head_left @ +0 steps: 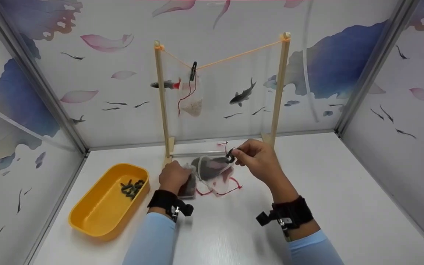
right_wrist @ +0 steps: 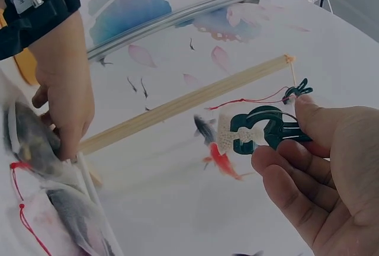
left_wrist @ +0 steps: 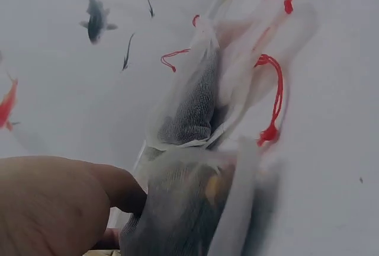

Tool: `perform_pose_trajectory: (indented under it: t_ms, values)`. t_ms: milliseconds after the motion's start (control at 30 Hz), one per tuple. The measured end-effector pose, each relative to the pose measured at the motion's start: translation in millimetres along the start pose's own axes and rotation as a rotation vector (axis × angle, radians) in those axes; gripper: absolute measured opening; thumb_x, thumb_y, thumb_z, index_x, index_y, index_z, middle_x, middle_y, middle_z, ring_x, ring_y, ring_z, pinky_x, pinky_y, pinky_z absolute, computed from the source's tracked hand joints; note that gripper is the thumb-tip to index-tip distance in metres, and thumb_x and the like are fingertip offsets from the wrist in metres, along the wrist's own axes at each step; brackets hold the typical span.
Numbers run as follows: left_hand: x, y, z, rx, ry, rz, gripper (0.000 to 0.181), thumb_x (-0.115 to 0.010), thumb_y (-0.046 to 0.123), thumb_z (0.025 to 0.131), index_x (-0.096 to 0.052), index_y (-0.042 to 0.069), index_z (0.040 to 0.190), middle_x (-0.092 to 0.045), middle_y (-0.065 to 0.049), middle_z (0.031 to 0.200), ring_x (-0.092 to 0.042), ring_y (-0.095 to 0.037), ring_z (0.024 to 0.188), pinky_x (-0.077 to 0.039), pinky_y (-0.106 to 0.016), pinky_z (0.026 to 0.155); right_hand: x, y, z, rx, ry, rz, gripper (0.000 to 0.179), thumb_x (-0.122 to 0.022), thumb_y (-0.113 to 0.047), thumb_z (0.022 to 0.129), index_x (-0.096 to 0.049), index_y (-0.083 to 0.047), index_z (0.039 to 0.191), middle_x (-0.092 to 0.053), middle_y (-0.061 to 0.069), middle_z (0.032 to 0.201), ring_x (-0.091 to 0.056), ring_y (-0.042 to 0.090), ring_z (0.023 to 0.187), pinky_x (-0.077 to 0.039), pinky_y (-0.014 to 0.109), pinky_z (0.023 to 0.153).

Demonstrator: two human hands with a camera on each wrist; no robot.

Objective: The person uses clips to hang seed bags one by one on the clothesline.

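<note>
Right wrist: right hand (right_wrist: 334,173) pinches 1 clip (right_wrist: 275,134) pointing left (long axis seemingly level).

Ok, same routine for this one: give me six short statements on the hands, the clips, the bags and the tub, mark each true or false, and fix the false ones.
1. The left hand pinches a mesh bag. True.
2. The string runs between two wooden posts. True.
3. Two bags hang from the string. False: one hanging bag is there.
4. Clips lie in the yellow tub. True.
5. The tub stands to the person's right. False: it stands to the left.
6. The left hand holds a clip. False: the right hand pinches the clip.
</note>
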State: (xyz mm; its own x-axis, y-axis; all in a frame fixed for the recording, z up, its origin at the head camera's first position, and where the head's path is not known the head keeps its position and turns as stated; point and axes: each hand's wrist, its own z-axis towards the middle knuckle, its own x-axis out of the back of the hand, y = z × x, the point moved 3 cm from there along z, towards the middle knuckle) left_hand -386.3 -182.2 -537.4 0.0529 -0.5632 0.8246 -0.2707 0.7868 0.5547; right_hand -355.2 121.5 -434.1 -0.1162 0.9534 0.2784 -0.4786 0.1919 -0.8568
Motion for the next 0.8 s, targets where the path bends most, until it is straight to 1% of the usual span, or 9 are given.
perform_pose_trajectory:
  t_ms: [133,200,300,367,467,533,633,700,800]
  values:
    - [2.1,-1.1,-3.5,-0.004,-0.030,-0.112,0.053,-0.073,0.028,0.099,-0.063,-0.005,0.139,-0.073,-0.021,0.130,-0.071,-0.033,0.108,-0.059,-0.048,0.092,0.5,-0.1,0.4,0.000,-0.003,0.014,0.009,-0.083,-0.011,0.104,-0.082,-0.006,0.097,-0.084,0.015,0.096,-0.079,0.015,0.077,-0.066,0.026,0.073]
    - [3.2,-1.7,-3.4,-0.012,-0.059,-0.184,0.037,-0.071,0.021,0.096,-0.064,-0.006,0.121,-0.069,-0.019,0.111,-0.062,-0.030,0.093,-0.054,-0.043,0.083,1.1,0.5,0.9,0.005,-0.003,0.021,0.009,-0.083,-0.011,0.104,-0.082,-0.006,0.097,-0.084,0.016,0.096,-0.078,0.015,0.077,-0.065,0.026,0.073]
    - [6.5,-1.0,-3.5,-0.034,-0.079,-0.292,0.015,-0.068,0.013,0.099,-0.061,0.000,0.094,-0.055,-0.007,0.085,-0.049,-0.023,0.078,-0.044,-0.036,0.069,2.3,1.1,1.0,0.013,-0.001,0.031,0.010,-0.084,-0.010,0.104,-0.081,-0.005,0.096,-0.084,0.019,0.096,-0.079,0.018,0.077,-0.066,0.027,0.072]
    - [11.6,1.3,-5.1,-0.056,-0.074,-0.329,0.025,-0.066,0.012,0.103,-0.056,0.006,0.081,-0.043,-0.002,0.075,-0.044,-0.021,0.069,-0.039,-0.034,0.062,2.6,0.5,1.3,0.016,0.000,0.032,0.009,-0.084,-0.009,0.104,-0.082,-0.005,0.096,-0.084,0.020,0.096,-0.079,0.019,0.076,-0.066,0.027,0.072]
    - [24.2,8.7,-11.1,-0.093,-0.033,-0.372,0.023,-0.068,0.017,0.109,-0.070,0.006,0.089,-0.059,-0.004,0.080,-0.057,-0.021,0.074,-0.049,-0.033,0.063,3.6,-0.2,2.3,0.020,0.007,0.029,0.008,-0.083,-0.008,0.104,-0.082,-0.004,0.097,-0.083,0.019,0.094,-0.079,0.018,0.076,-0.066,0.026,0.072]
    - [35.6,18.5,-16.0,-0.126,0.004,-0.373,0.019,-0.070,0.020,0.110,-0.078,0.004,0.104,-0.070,-0.009,0.092,-0.066,-0.024,0.084,-0.058,-0.036,0.072,5.1,-0.3,3.4,0.024,0.021,0.026,0.007,-0.083,-0.008,0.104,-0.083,-0.004,0.098,-0.083,0.016,0.093,-0.079,0.016,0.075,-0.065,0.026,0.072]
    - [54.1,38.1,-22.0,-0.168,0.066,-0.366,0.024,-0.074,0.022,0.109,-0.081,0.005,0.123,-0.078,-0.013,0.114,-0.073,-0.027,0.103,-0.064,-0.043,0.090,8.2,-0.3,8.5,0.039,0.053,0.037,0.007,-0.083,-0.006,0.103,-0.083,-0.002,0.098,-0.083,0.017,0.090,-0.078,0.014,0.073,-0.064,0.025,0.070]
    - [66.6,53.1,-25.1,-0.189,0.117,-0.356,0.024,-0.076,0.023,0.108,-0.082,0.007,0.125,-0.079,-0.012,0.120,-0.073,-0.028,0.110,-0.063,-0.045,0.097,10.3,-2.0,15.6,0.044,0.071,0.033,0.008,-0.083,-0.008,0.104,-0.083,-0.002,0.099,-0.082,0.018,0.089,-0.078,0.013,0.073,-0.064,0.025,0.069]
    - [83.9,75.0,-27.5,-0.246,0.208,-0.382,0.015,-0.078,0.022,0.108,-0.082,0.009,0.114,-0.079,-0.011,0.113,-0.072,-0.028,0.104,-0.063,-0.043,0.089,14.1,-9.1,33.8,0.078,0.085,-0.009,0.009,-0.082,-0.011,0.105,-0.083,-0.003,0.100,-0.081,0.017,0.088,-0.078,0.013,0.073,-0.064,0.025,0.069]
